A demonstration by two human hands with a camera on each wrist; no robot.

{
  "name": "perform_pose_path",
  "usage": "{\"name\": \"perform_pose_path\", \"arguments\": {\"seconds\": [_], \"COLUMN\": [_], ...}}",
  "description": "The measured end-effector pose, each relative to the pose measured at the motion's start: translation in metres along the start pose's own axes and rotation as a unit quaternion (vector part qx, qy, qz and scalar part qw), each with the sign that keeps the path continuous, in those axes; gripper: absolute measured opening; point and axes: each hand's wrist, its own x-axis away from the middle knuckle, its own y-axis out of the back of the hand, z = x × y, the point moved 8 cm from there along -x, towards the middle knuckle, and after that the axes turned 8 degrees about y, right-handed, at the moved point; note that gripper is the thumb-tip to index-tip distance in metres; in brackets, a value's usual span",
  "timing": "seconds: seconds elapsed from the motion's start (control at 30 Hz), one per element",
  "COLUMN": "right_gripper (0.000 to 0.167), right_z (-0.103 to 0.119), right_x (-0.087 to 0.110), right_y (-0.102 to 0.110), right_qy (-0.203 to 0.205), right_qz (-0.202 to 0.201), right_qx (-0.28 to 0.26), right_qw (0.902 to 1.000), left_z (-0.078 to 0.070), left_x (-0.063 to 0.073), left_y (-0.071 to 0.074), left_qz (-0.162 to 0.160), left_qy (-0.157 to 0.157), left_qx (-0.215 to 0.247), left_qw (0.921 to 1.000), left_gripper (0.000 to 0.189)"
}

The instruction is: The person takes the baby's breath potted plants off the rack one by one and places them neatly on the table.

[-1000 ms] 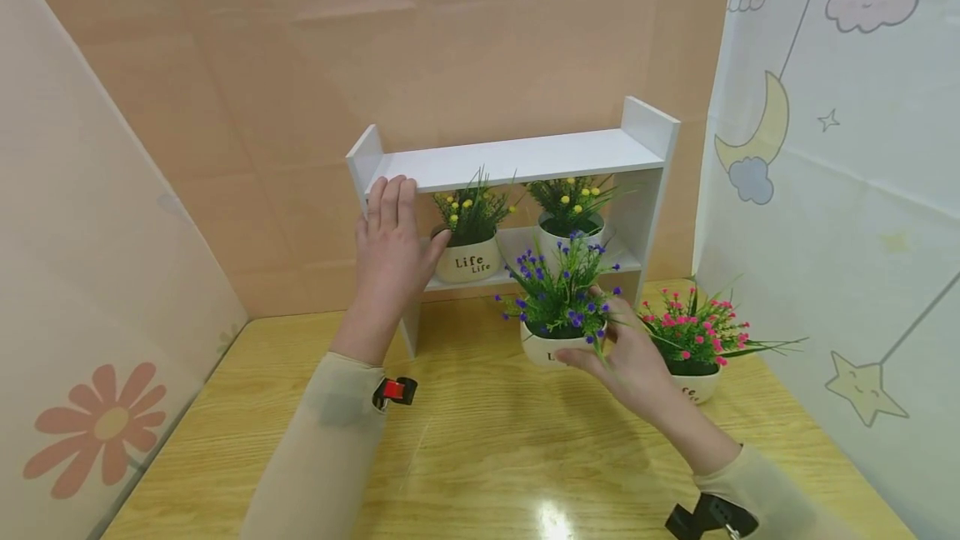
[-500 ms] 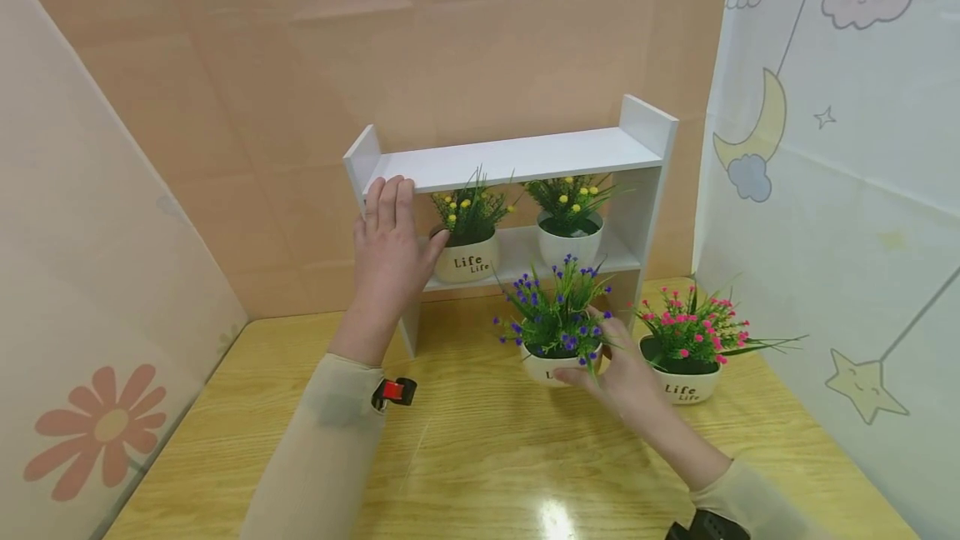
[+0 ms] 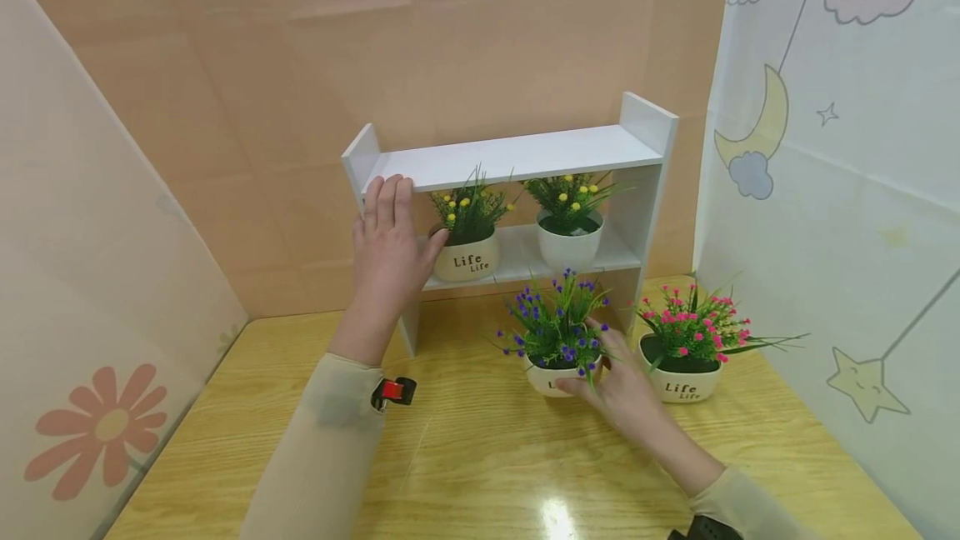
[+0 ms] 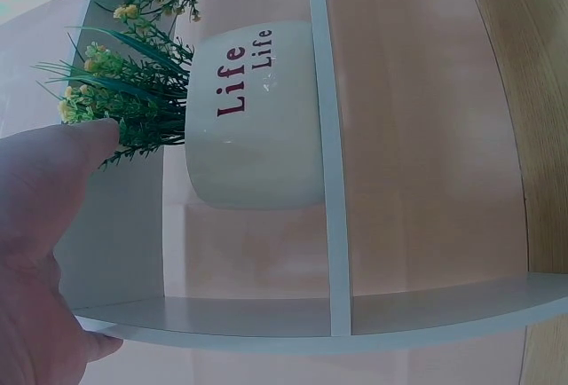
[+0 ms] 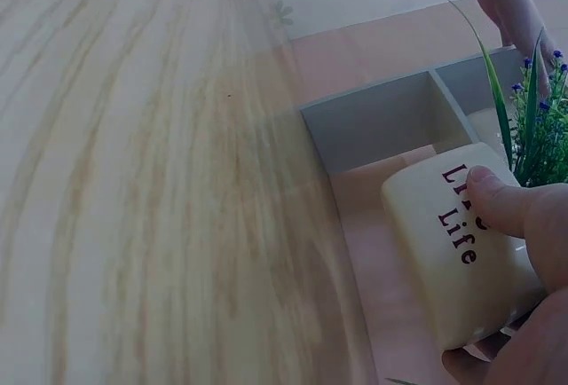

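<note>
My right hand (image 3: 626,394) holds a white oval flowerpot (image 5: 435,225) marked "Life", with purple flowers and green leaves (image 3: 558,327). In the right wrist view the thumb presses on its lettered front, with other fingers at its far end. The pot is low in front of the shelf; I cannot tell whether it touches the table. My left hand (image 3: 390,252) rests on the left front corner of a white shelf (image 3: 510,158), fingers extended over the top board and thumb spread. Beside that thumb, on the middle board, stands a "Life" pot with yellow flowers (image 4: 257,119).
A second yellow-flowered pot (image 3: 570,240) stands at the right of the middle board. On the wooden table (image 3: 465,457), right of my right hand, is a pot with pink flowers (image 3: 682,382). Cloth walls (image 3: 832,273) enclose the table at the sides and back.
My right hand has moved the purple-flowered pot down, away from the shelf, uncovering the white pot behind and more of the pink-flowered pot. The left hand stays on the shelf.
</note>
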Motion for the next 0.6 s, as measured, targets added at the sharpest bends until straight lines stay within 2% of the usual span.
{"name": "perform_pose_path", "arguments": {"seconds": [0.07,0.1,0.3,0.43,0.6], "right_gripper": [0.09,0.1,0.107,0.107,0.105], "right_z": [-0.003,-0.005,-0.016,-0.021,-0.024], "right_x": [0.002,0.004,0.012,0.015,0.017], "right_y": [-0.001,-0.002,-0.009,-0.011,-0.012], "right_qy": [-0.008,-0.019,-0.064,-0.073,-0.066], "right_qz": [-0.001,0.001,0.018,0.019,0.014], "right_qx": [-0.007,-0.012,-0.019,-0.024,-0.027], "right_qw": [0.9999,0.9997,0.9976,0.9968,0.9974], "left_z": [0.0,0.0,0.0,0.0,0.0], "left_x": [0.0,0.0,0.0,-0.001,-0.001], "left_y": [0.0,0.0,0.001,0.001,0.0], "left_qz": [0.001,0.001,0.004,0.006,0.009], "left_qy": [0.001,0.001,0.003,0.006,0.009], "left_qx": [-0.001,-0.001,-0.003,-0.001,0.001], "left_qw": [1.0,1.0,1.0,1.0,0.9999], "left_gripper": [0.09,0.09,0.09,0.09,0.09]}}
